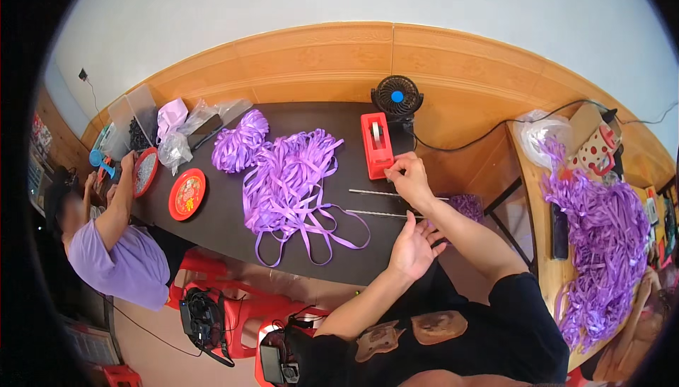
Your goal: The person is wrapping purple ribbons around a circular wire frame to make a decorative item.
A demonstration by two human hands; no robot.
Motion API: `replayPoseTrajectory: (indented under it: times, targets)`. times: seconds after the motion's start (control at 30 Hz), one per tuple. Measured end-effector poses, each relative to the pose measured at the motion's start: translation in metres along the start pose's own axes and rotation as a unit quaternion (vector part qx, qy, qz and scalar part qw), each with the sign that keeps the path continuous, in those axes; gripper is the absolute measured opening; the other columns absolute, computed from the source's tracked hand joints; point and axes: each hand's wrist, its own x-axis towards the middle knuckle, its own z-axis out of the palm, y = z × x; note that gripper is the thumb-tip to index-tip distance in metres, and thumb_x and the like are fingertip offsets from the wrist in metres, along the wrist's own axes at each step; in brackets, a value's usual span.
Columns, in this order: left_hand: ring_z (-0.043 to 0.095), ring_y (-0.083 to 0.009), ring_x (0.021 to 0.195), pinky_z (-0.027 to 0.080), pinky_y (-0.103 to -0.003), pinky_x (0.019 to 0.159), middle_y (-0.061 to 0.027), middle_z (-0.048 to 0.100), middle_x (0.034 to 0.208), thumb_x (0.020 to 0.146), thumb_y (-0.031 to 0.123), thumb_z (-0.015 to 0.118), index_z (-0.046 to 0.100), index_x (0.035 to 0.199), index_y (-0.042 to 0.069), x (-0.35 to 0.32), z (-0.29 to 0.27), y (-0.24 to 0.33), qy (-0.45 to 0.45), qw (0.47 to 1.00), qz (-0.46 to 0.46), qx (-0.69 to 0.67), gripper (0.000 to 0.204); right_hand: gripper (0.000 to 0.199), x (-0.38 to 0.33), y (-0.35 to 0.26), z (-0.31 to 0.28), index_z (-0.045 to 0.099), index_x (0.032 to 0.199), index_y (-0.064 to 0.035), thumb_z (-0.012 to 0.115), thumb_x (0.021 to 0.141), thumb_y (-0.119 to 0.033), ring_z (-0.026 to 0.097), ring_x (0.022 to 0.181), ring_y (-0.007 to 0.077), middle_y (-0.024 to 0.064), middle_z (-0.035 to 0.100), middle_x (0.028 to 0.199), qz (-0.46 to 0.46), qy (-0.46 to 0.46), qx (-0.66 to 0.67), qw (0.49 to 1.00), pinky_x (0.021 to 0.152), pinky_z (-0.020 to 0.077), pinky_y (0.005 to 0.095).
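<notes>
My left hand (414, 251) is palm up with fingers spread, at the table's near edge on the right. Its thumb is close to a thin pale twisted rod (378, 213); whether they touch I cannot tell. My right hand (411, 177) is closed in a pinch at the near end of a red tape dispenser (377, 147). Anything between those fingertips is too small to make out. A second thin rod (371, 191) lies on the dark table, partly hidden behind my right wrist. Left of the rods spreads a loose heap of purple ribbon (286, 178), its loops trailing toward the near edge.
A small black fan (397, 97) stands behind the dispenser. Another purple ribbon bundle (240, 143) and a red plate (188, 194) are on the left. A person (120, 253) works there beside a red tray (146, 171). At right, a wooden table (544, 245) bears more purple ribbon (601, 260).
</notes>
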Motion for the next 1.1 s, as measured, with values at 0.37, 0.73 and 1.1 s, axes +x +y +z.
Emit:
replayPoseTrajectory:
  times: [0.37,0.73,1.1]
  targets:
    - [0.052,-0.0286,0.108,0.041,-0.037,0.082,-0.0123,0.053,0.119,0.09,0.059,0.038,0.045,0.121,0.0,0.0,0.004,0.001,-0.008,1.0,0.002,0.005,0.067,0.014,0.021,0.006,-0.016,0.063,0.062,-0.0074,0.069,0.071,-0.016,0.048,0.106,0.0292,0.0074,0.058,0.102,-0.034,-0.081,-0.139,0.986,0.083,0.0391,0.0482]
    - [0.054,-0.0294,0.106,0.041,-0.036,0.081,-0.0128,0.053,0.116,0.09,0.058,0.038,0.045,0.12,-0.002,-0.005,0.005,0.003,0.004,1.0,0.002,-0.004,0.067,0.011,0.008,0.012,-0.122,0.063,0.073,-0.0018,0.063,0.081,-0.008,0.053,0.103,0.0183,0.013,0.055,0.121,0.048,-0.387,0.244,0.888,0.086,0.0414,0.0311]
    - [0.052,-0.0292,0.109,0.04,-0.036,0.083,-0.0121,0.052,0.121,0.09,0.059,0.038,0.044,0.125,-0.001,-0.005,0.009,0.004,0.003,1.0,0.008,0.011,0.07,0.012,-0.005,0.045,-0.123,0.063,0.069,-0.0027,0.065,0.079,-0.01,0.052,0.092,0.0152,0.0096,0.058,0.106,0.059,-0.453,0.208,0.865,0.079,0.0414,0.0288]
